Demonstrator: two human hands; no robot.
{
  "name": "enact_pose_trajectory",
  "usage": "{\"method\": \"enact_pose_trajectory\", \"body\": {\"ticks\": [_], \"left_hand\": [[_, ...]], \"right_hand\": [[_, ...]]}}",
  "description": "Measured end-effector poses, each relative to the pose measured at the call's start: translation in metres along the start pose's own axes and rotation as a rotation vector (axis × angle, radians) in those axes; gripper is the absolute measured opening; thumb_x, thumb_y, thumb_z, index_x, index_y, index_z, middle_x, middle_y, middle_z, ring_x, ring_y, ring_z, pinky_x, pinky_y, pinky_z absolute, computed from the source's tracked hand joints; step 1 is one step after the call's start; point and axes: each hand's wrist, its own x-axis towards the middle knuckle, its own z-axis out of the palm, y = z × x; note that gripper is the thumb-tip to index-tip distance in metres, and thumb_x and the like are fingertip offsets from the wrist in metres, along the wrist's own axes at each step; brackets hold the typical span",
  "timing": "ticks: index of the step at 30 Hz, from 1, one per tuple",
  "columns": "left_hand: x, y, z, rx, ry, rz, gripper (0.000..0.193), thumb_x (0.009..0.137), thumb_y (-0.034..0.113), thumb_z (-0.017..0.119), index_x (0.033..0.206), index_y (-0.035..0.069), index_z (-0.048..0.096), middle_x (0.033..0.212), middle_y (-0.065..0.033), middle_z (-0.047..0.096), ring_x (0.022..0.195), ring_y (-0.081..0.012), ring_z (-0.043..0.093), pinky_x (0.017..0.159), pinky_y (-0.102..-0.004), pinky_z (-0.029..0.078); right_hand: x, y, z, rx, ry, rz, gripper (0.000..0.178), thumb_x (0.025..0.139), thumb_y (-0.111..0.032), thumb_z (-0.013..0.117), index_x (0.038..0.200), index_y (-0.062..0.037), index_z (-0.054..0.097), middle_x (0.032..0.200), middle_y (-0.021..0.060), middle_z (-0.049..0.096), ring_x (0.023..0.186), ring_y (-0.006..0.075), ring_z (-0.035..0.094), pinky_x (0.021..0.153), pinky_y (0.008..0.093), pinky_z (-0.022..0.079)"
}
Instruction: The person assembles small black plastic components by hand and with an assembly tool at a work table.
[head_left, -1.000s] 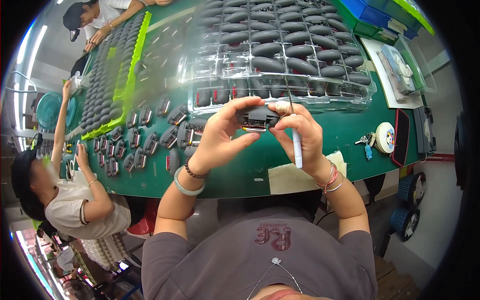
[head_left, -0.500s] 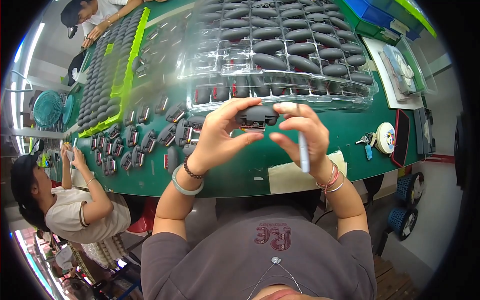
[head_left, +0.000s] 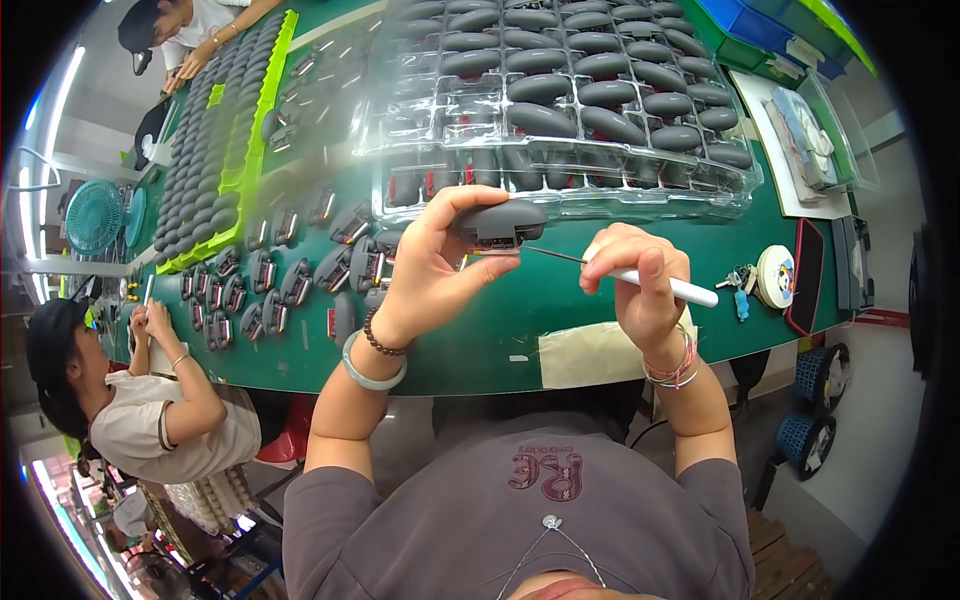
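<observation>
My left hand [head_left: 425, 265] grips a dark grey, rounded device part [head_left: 506, 222] between thumb and fingers, above the near part of the table. Its open underside, with small inner parts, faces down and toward me. In my right hand [head_left: 640, 285] is a white pen-shaped tool [head_left: 690, 292] with a thin metal shaft. The shaft points left, and its tip is at the right end of the part's underside; I cannot tell whether it touches. Similar grey parts [head_left: 297, 282] lie loose on the green table to the left of my left hand.
Clear plastic trays [head_left: 560, 150] full of grey parts stand ahead. At the left is a lime-green tray [head_left: 240, 185] with more. A beige sheet [head_left: 590, 357] lies at the near edge. Keys [head_left: 738, 277], a round case [head_left: 774, 277] and a phone [head_left: 803, 275] lie right. Two people work at the left.
My right hand has moved away to the right from the part and turned the white tool, so its shaft now points at the part. My left hand has tilted the part slightly.
</observation>
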Motion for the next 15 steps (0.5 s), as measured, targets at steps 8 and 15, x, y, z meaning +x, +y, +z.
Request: {"method": "enact_pose_trajectory", "body": {"ticks": [8, 15], "left_hand": [[-0.0013, -0.001, 0.004, 0.053, 0.003, 0.04, 0.048, 0.069, -0.006, 0.067, 0.112, -0.002, 0.048, 0.109, -0.0098, 0.048, 0.1, -0.0178, 0.053, 0.081, -0.028, 0.051], [-0.0018, 0.0002, 0.0042, 0.077, -0.009, 0.07, 0.048, 0.067, -0.005, 0.068, 0.111, -0.001, 0.049, 0.109, -0.011, 0.05, 0.099, -0.019, 0.054, 0.079, -0.0282, 0.053]], "right_hand": [[0.0007, 0.0019, 0.0003, -0.014, -0.023, 0.066, 0.051, 0.093, -0.034, 0.037, 0.07, 0.0049, 0.06, 0.064, 0.0129, 0.057, 0.055, 0.0162, 0.051, 0.05, 0.0255, 0.041], [0.0036, 0.0032, 0.002, 0.204, 0.03, 0.248, 0.051, 0.093, -0.032, 0.034, 0.073, 0.0061, 0.06, 0.064, 0.0138, 0.056, 0.054, 0.0169, 0.051, 0.051, 0.0264, 0.041]]}}
